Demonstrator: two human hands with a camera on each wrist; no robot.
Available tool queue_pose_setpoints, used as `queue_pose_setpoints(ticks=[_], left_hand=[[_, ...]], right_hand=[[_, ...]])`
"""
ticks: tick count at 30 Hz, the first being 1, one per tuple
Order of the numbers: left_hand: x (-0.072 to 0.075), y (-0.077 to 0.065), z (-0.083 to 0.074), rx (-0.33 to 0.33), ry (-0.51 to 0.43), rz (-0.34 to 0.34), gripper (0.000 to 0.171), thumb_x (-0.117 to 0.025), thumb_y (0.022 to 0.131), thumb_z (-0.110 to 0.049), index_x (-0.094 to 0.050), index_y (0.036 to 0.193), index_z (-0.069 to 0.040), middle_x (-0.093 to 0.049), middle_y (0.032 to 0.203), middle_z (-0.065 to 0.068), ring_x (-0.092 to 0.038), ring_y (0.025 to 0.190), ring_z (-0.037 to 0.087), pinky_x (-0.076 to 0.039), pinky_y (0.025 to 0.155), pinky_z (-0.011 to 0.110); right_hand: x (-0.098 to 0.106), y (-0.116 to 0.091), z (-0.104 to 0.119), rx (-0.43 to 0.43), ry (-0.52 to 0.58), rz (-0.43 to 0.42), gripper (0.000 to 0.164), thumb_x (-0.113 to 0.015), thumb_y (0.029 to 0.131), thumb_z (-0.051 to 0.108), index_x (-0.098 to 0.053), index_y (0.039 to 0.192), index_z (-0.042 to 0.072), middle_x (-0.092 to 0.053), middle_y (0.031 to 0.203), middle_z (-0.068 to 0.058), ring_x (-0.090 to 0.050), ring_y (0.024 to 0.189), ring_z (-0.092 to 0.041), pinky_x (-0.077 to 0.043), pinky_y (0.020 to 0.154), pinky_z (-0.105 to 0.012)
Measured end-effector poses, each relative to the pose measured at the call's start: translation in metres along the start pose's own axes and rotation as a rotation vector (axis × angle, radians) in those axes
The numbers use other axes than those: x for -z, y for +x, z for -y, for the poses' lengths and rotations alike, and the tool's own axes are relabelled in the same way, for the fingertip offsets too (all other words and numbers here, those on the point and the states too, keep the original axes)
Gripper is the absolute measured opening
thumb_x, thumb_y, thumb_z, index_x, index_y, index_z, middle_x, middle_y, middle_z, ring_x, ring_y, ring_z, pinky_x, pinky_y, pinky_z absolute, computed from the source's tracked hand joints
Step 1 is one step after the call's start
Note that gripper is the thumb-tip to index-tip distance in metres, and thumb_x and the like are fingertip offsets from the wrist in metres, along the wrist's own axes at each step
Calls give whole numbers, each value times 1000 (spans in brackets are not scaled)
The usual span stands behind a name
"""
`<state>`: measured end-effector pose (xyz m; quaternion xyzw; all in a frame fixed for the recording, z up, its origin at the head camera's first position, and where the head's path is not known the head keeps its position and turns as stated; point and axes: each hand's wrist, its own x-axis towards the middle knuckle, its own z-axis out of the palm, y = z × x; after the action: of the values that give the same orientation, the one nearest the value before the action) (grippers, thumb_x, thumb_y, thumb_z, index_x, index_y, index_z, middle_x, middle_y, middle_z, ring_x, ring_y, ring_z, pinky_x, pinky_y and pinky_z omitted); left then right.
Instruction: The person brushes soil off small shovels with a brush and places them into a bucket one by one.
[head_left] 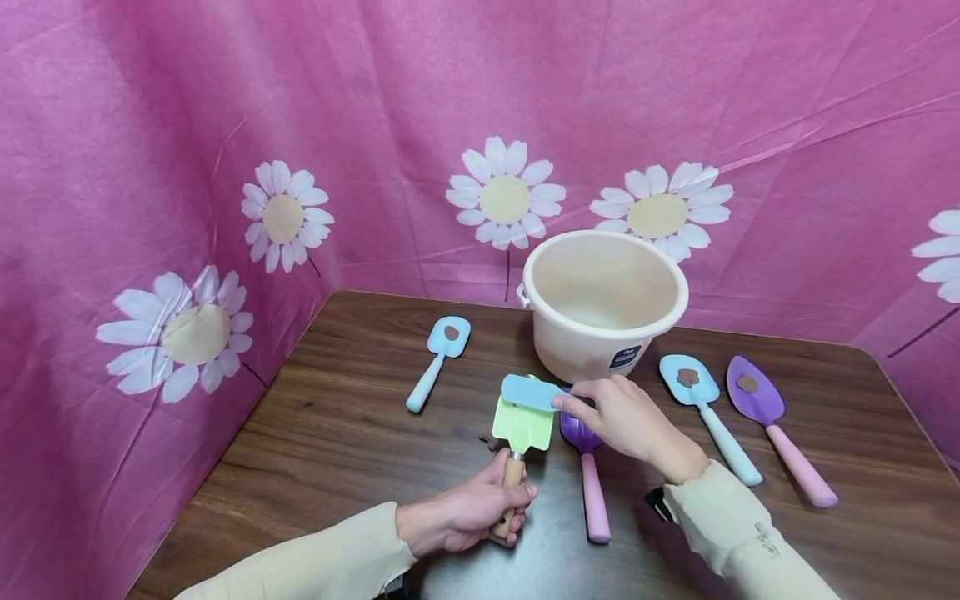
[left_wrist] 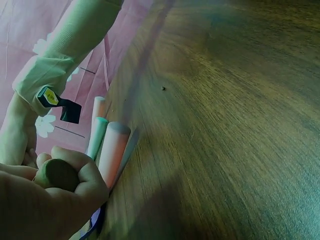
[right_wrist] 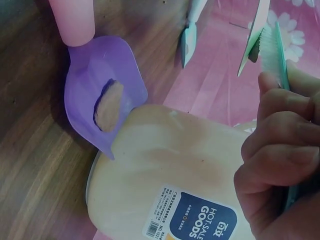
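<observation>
My left hand (head_left: 476, 507) grips the wooden handle of a light-green trowel (head_left: 527, 432), its blade pointing away from me above the table. In the left wrist view the round handle end (left_wrist: 60, 175) shows inside the curled fingers. My right hand (head_left: 633, 421) holds a light-blue brush (head_left: 531, 393) across the upper part of that blade. The right wrist view shows the brush bristles (right_wrist: 270, 52) near a small brown lump (right_wrist: 254, 51) on the green blade; whether they touch I cannot tell. Beneath the right hand lies a purple trowel (head_left: 594, 500) with a pink handle, bearing a brown lump (right_wrist: 110, 105).
A cream bucket (head_left: 577, 346) stands behind the hands. One blue trowel (head_left: 426, 383) lies to the left; another blue trowel (head_left: 727, 442) and a second purple trowel (head_left: 802, 471) lie right, each with a brown lump. Brown bits (head_left: 489, 441) lie beside the green blade.
</observation>
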<state>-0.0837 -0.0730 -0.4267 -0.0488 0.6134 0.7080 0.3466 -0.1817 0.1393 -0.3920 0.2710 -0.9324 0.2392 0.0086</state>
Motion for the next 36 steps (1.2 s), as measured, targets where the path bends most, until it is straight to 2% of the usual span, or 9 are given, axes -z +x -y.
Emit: queue_pose_setpoints(ticks=[6,16,19,25,28,32,36], left_hand=[[0,0,1,2,3,-18,22,-51,96,-10,-34,109,-9,-42,71,0,-42,56,10,-42,48,19],[1,1,3,9,-1,-14,21,-50,96,-11,-33,109,-9,-42,71,0,-42,57,10,-42,47,19],[0,0,3,9,-3,4,21,-50,97,-10,-33,108,-9,-42,71,0,-42,56,10,-43,47,18],[-5,-5,1,31,-22,102,19,-48,97,-10,-32,106,-9,-44,71,0,-44,55,9,-45,48,19],[-5,-5,-4,27,-42,96,20,-47,97,-11,-31,107,-9,-43,72,0,-44,56,9,-46,48,18],[-2,-5,-7,41,-75,97,21,-47,97,-10,-29,107,-10,-42,73,0,-44,58,8,-47,49,19],[0,-4,-7,50,-105,95,21,-47,97,-10,-28,107,-10,-42,73,-1,-44,58,8,-47,50,20]], right_hand=[[-1,2,0,4,0,-11,37,-56,93,48,-58,65,24,-33,55,12,-37,51,-5,-35,53,-21],[-5,4,0,-8,-18,-65,35,-59,93,44,-53,62,27,-34,53,13,-40,53,-7,-37,54,-23],[-4,5,-3,-19,-21,-74,36,-57,94,44,-54,63,25,-37,53,12,-41,52,-7,-37,53,-23],[-3,6,-13,-57,-12,-99,35,-56,95,42,-58,68,20,-36,53,11,-37,49,-6,-32,47,-22],[-2,7,-14,-53,18,-114,36,-54,96,41,-59,70,17,-34,54,11,-36,49,-6,-31,46,-21],[3,8,-10,-37,41,-166,34,-52,98,41,-59,72,19,-33,55,11,-34,49,-6,-31,46,-22],[11,6,-3,-14,72,-145,34,-51,98,43,-57,70,23,-34,55,12,-34,50,-5,-32,47,-21]])
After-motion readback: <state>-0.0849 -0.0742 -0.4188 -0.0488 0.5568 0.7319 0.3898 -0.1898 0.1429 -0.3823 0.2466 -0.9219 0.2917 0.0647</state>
